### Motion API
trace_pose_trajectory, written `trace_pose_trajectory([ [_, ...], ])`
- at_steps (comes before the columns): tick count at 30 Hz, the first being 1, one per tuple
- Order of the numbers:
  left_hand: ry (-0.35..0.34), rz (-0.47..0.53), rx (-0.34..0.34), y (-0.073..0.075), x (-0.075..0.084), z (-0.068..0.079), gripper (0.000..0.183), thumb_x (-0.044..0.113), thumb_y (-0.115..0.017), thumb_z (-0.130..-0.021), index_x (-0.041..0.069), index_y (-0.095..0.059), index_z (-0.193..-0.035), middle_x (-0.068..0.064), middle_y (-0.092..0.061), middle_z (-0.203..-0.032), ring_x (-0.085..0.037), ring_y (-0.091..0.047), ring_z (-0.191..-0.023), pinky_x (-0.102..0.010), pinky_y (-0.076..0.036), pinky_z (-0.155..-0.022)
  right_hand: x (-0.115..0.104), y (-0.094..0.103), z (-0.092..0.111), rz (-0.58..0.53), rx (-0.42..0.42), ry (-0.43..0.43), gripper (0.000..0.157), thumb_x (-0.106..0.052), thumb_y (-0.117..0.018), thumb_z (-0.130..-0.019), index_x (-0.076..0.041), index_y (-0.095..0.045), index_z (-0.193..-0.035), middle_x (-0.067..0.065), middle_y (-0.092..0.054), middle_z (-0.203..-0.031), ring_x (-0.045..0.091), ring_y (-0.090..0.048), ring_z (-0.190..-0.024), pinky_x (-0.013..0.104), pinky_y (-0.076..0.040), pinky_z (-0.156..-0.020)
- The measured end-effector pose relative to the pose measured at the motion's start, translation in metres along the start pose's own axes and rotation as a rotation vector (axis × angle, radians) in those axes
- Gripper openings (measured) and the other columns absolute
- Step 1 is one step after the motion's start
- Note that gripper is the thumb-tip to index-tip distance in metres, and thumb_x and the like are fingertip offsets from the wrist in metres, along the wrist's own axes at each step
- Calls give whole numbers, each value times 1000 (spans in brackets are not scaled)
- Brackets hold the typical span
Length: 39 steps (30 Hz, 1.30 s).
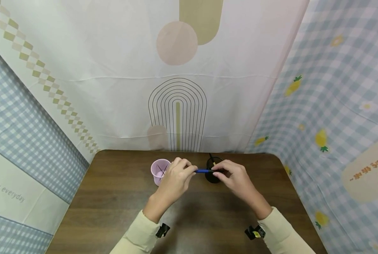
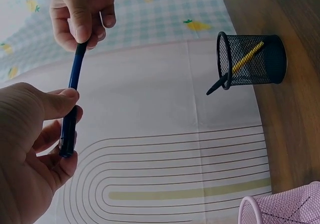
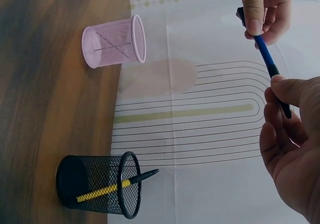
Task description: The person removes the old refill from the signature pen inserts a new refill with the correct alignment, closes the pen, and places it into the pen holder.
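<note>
A blue pen with dark ends is held above the table, between my two hands. My left hand pinches one end between thumb and fingers, and my right hand grips the other, dark end. In the left wrist view the pen runs unbroken from hand to hand. Behind the right hand stands a black mesh pen cup, with a yellow-and-black pen leaning inside it. A pink mesh cup stands behind and left of the left hand; thin dark crossing lines show in it.
Both cups stand near the far edge of a brown wooden table. A white patterned cloth hangs behind it, and blue checked cloth hangs along the right side.
</note>
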State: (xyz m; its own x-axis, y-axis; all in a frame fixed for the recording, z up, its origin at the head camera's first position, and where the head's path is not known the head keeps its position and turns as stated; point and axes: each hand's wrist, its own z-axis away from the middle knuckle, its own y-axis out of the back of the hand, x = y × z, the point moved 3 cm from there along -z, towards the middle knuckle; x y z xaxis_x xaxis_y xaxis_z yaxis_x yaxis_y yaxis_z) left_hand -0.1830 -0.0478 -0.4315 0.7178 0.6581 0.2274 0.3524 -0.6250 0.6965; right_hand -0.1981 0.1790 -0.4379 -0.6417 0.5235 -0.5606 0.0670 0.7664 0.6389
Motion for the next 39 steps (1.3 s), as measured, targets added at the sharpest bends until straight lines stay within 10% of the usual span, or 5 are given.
trace_pose_trajectory([
  [39,-17,-6,31,-1,-8,6,10,9,-78,-90,12,-76,-100,0,-67,-94,-21,-58,-87,-34,-50,-79,4,-6,-2,-41,-28,-88,22,-12,-77,-92,-17,-73,-113,-1,-69,-100,7,-60,-80,27,-55,-66],
])
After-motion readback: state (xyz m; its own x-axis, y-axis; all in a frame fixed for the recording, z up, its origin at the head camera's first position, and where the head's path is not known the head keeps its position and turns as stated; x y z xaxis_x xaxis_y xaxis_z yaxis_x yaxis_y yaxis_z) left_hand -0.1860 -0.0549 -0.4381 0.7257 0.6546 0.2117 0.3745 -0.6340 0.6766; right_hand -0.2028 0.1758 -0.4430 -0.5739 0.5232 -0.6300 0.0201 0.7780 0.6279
